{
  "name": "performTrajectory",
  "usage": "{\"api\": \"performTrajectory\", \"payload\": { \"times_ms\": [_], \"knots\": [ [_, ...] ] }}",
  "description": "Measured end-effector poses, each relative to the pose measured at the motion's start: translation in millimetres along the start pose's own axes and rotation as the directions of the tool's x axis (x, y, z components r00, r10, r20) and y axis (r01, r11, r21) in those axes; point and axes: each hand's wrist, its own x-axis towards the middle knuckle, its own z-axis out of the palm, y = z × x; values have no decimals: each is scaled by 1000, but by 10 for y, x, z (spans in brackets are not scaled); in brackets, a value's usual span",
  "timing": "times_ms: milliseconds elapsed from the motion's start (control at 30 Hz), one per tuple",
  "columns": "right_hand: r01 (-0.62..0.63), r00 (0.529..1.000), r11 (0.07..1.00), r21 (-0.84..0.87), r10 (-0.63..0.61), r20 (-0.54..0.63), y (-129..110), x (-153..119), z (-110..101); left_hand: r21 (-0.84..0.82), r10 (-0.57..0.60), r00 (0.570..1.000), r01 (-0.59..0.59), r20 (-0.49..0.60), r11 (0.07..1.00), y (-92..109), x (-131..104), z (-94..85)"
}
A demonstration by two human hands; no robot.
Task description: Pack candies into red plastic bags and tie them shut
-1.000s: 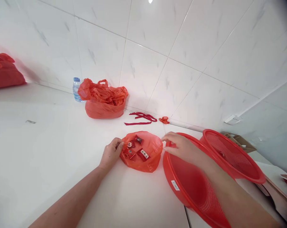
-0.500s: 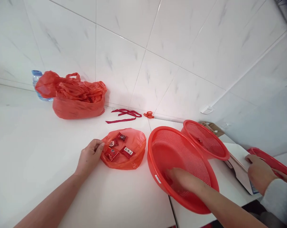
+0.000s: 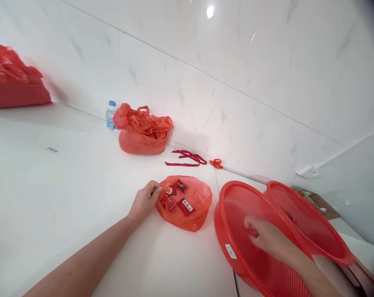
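My left hand pinches the left rim of an open red plastic bag lying on the white table. Inside the bag are several small red packets, among them one with a white label. Over the large red basket to the right is my right hand, its fingers curled around a small red item that is blurred. The basket's bottom is partly hidden by my right hand and forearm.
A second red basket stands behind at the right, near a cardboard box. Red ribbons, a small red tied piece, a bundle of red bags and a bottle line the wall.
The view has swung left. My right hand has risen from the basket's bottom with a small red item. The other person's hands are out of view. My left hand still holds the bag's rim.
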Motion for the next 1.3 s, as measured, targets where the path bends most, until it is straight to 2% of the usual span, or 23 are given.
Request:
{"api": "performTrajectory", "payload": {
  "times_ms": [100, 167, 300, 400, 500, 600, 700, 800, 933, 1033, 1100, 1167, 1233, 1300],
  "knots": [
    [109, 987, 993, 46, -102, -127, -413, 25, -362, -3, 7, 1000, -7, 4, 1000, 14, -8, -7],
    [181, 961, 981, 62, -164, -221, -737, 32, -503, 0, 10, 1000, -10, 9, 1000, 14, -16, -13],
    [321, 914, 944, 73, -289, -284, -1281, 132, -538, -12, 0, 1000, 0, -1, 1000, -13, -25, -26],
    [394, 886, 919, 28, -372, -278, -1486, 220, -485, -10, -6, 1000, 6, -8, 1000, -36, -16, -33],
    [413, 881, 910, -21, -406, -243, -1544, 166, -431, -13, -6, 1000, 6, -3, 1000, -48, -3, -34],
    [438, 879, 897, -65, -442, -180, -1506, -32, -308, -20, -3, 1000, 3, 7, 1000, -53, 9, -26],
    [490, 862, 865, -107, -499, -86, -1366, -248, -75, -36, 5, 1000, -5, 8, 999, -59, 16, -18],
    [512, 850, 849, -129, -523, -67, -1160, -396, 168, -41, 28, 999, -29, -24, 999, -62, 10, -18],
    [491, 854, 863, -117, -504, -129, -1013, -508, 350, -53, 45, 996, -49, -75, 997, -67, -19, -31],
    [433, 879, 901, -14, -426, -216, -1108, -492, 480, -46, 91, 986, -99, -141, 994, -40, -25, -47],
    [391, 880, 918, 74, -349, -322, -1221, -389, 621, -13, 157, 967, -163, -202, 987, 12, -7, -54],
    [350, 862, 924, 153, -254, -439, -1309, -217, 788, 40, 223, 949, -220, -223, 975, 88, 26, -50],
    [315, 837, 920, 234, -153, -525, -1341, -16, 940, 104, 274, 944, -259, -183, 960, 167, 68, -31],
    [286, 825, 889, 357, -39, -564, -1326, 161, 1044, 181, 302, 947, -280, -108, 943, 222, 114, -3]
  ]
}}
